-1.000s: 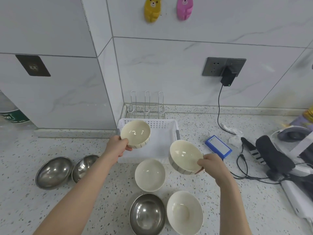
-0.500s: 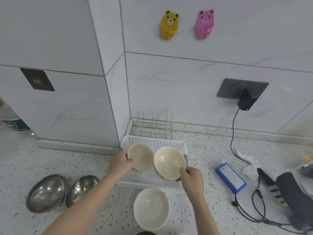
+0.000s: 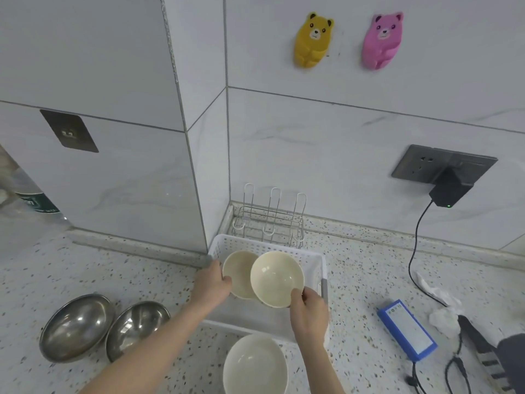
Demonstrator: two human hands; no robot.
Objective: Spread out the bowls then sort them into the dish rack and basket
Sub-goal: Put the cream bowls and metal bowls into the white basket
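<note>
Over the white perforated basket I hold two cream ceramic bowls. My left hand grips the left bowl by its rim. My right hand pinches the near rim of the right bowl, which overlaps the left one. Both bowls tilt toward me. A third cream bowl sits on the counter in front of the basket. Two steel bowls lie side by side at the left. The wire dish rack stands behind the basket in the corner.
A blue box lies right of the basket, with crumpled tissue and black cables beyond it. A charger is plugged into the wall socket. A tiled wall column juts out on the left.
Both hands moved the two cream bowls forward and together over the basket; the right bowl now overlaps the left one. The view tilted up, so the nearest bowls dropped out of sight.
</note>
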